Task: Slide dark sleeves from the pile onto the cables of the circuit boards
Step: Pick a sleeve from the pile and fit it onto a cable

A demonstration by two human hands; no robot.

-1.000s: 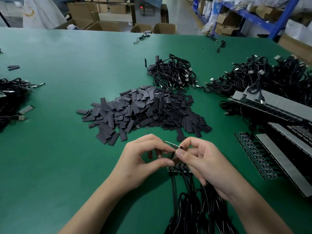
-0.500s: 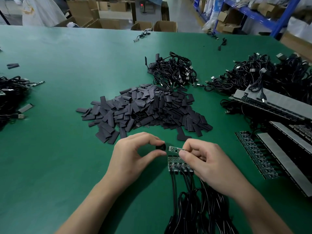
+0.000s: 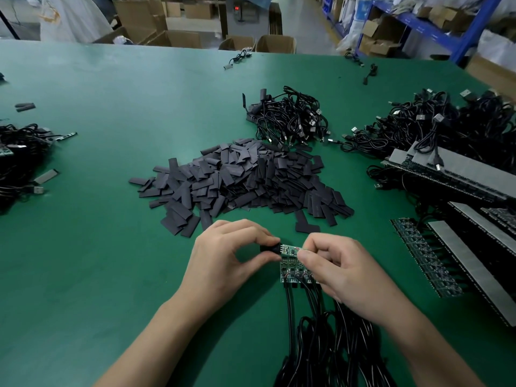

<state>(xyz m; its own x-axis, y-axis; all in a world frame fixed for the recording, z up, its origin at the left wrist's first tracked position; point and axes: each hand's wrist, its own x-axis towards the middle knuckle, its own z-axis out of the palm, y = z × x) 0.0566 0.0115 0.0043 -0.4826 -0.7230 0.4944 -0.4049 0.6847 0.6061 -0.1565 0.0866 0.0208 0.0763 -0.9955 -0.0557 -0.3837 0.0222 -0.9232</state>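
Observation:
My left hand pinches a dark sleeve between thumb and forefinger. My right hand pinches a small green circuit board, whose left end touches the sleeve's mouth. Below them a row of several boards lies on the green table, with black cables running toward me. The pile of dark flat sleeves lies just beyond my hands.
Bundles of black USB cables lie behind the pile, with more bundled cables at the right and a cable heap at the left edge. Strips of boards on grey backing fill the right side. Cardboard boxes stand past the far edge.
My hands have parted from a tight pinch over the board. The left hand now shows the sleeve end-on, and the right hand has brought the board's tip up to it.

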